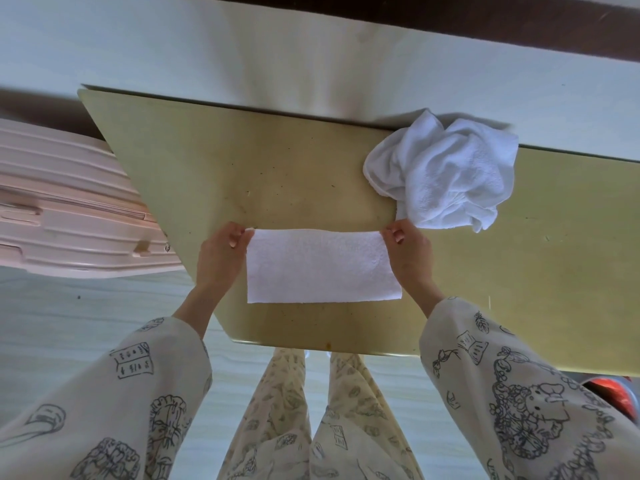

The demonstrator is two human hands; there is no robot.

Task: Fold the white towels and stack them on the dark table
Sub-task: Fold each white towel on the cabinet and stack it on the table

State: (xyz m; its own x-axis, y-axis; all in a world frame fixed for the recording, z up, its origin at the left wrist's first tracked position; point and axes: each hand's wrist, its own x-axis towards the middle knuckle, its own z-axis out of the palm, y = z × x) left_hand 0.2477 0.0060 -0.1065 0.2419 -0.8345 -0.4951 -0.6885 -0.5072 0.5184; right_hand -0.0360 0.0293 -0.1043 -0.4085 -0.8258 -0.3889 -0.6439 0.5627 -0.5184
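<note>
We have one white towel (322,266) lying flat on the surface (277,168), already folded into a long rectangle. Our left hand (221,258) pinches its far left corner and our right hand (408,252) pinches its far right corner, so each grip is clenched on cloth, thumb and fingertips closed over the far edge. Between the two grips the far edge runs nearly straight, with a slight bow. The near edge lies toward us, below both grips, free and unheld.

Just beyond the right grip, almost touching it, sits the crumpled towel pile (446,171), not yet folded. No finished stack is visible, so we judge the task to be at an early stage.

The risks, as we see them:
- If we lift the far edge over toward us and one grip leads the other, the edges will land skewed and the fold will come out crooked.
- Each pinch is small and sits right at a corner; a layer may slip out of either grip, and the folded layers would then separate.
- The right grip works so close to the crumpled pile that a wrist or sleeve could snag it and drag it over the towel, or nudge it off the far edge of the surface.
- The near edge, free below the grips, may slide on the smooth surface instead of staying as the hinge.
</note>
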